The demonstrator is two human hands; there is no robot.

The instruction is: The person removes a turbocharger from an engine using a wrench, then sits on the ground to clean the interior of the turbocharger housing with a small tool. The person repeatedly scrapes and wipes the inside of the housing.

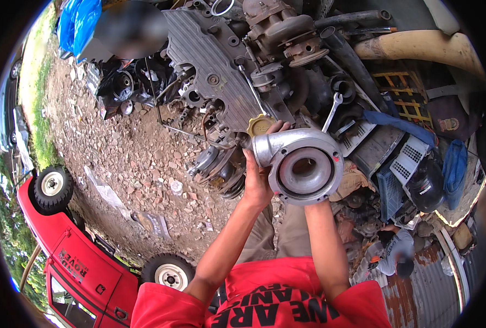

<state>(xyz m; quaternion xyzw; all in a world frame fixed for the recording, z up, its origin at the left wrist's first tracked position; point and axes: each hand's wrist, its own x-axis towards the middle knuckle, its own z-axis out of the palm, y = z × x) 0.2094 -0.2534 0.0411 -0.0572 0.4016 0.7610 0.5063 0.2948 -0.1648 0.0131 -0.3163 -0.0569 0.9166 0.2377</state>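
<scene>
My left hand [258, 177] grips the left side of a silver turbocharger housing [308, 143], fingertips curled over its top. The housing faces up, showing its round bore and bolt-hole flange. My right hand is hidden beneath it; only the forearm [322, 235] shows, reaching up under the housing, so its fingers cannot be seen. Just beyond stand a ribbed engine cover [210, 60] with a yellow filler cap [261, 127], a spanner [330, 113] and dirty metal assemblies [218, 167].
Rusty turbochargers [270, 30], hoses [418, 49] and plastic crates [404, 164] crowd the top and right. A co-worker [391, 256] is at lower right, beside corrugated metal [426, 290]. A red off-road vehicle [84, 257] is at lower left on rubble ground [117, 147].
</scene>
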